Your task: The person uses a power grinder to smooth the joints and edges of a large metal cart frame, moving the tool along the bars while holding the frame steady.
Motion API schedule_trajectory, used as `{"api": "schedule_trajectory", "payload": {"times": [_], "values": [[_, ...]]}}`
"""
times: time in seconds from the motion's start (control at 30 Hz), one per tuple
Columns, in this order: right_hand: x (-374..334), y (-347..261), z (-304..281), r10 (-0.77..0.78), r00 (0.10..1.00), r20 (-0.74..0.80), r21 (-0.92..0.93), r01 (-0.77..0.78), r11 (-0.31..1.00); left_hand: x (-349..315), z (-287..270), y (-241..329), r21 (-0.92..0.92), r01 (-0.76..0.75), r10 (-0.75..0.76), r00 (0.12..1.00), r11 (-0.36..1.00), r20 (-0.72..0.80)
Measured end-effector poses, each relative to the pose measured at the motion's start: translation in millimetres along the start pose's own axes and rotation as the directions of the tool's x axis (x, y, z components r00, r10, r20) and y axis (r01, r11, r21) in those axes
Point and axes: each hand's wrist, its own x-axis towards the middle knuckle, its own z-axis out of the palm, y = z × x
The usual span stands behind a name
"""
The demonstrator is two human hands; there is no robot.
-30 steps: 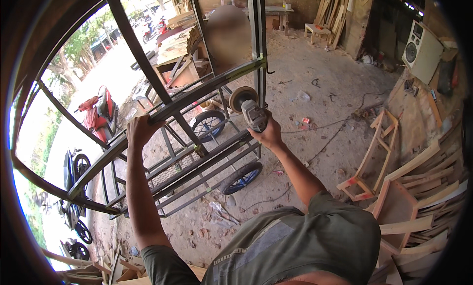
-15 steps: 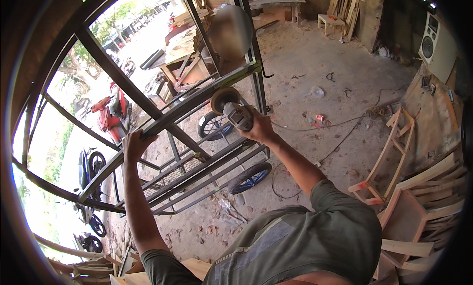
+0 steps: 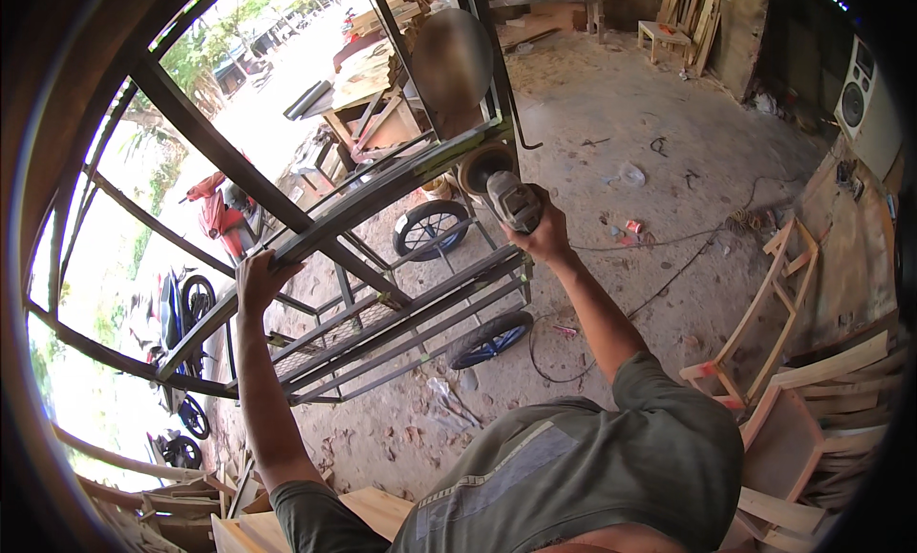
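Left hand: in the head view, the left hand point(image 3: 260, 284) is closed over a beam of the large, open frame of dark metal tubing point(image 3: 368, 205), fingers curled round its edge.
Right hand: the right hand point(image 3: 543, 230) is gripping the grey-bodied angle grinder with a round brownish disc point(image 3: 516, 203).
Grinder: held at the frame's far right end, disc just beside the upper beam; whether they touch, I cannot tell.
Frame: spreads in front of the person, from the left edge to the grinder.
Lower frame: metal mesh panel point(image 3: 323, 350) set between the bars.
Wheels: two black-tyred wheels with blue rims point(image 3: 516, 330), close to the lower bars.
Floor right: a slanting, pale wooden frame point(image 3: 743, 332) near the white loudspeaker cabinet point(image 3: 880, 109).
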Motion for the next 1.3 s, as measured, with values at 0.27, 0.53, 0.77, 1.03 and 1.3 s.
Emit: {"api": "schedule_trajectory", "payload": {"times": [0.27, 0.53, 0.77, 1.03, 1.3], "values": [[-3, -20, 29, -0.020, 0.988, 0.150, -0.024, 0.024, 0.999, 2, 1, -2, 0.033, 0.053, -0.054, 0.998, 0.998, 0.035], [-6, 4, 32, -0.048, 0.997, 0.066, -0.058, 0.052, 0.997, -2, 5, -12, -0.016, 0.024, -0.024, 1.000, 1.000, 0.010], [-10, 20, 33, 0.031, 0.999, 0.022, 0.049, -0.032, 0.998, 6, 0, 7, 0.038, 0.068, -0.070, 0.996, 0.997, 0.061], [-7, -15, 63, -0.160, 0.972, 0.172, -0.074, 0.174, 0.982, 1, 1, -5, 0.004, 0.102, -0.102, 0.992, 0.995, 0.072], [2, 23, 22, -0.080, 0.996, 0.026, -0.047, 0.081, 0.996, 3, 5, -7, -0.010, 0.071, -0.070, 0.996, 0.997, 0.055]]}}
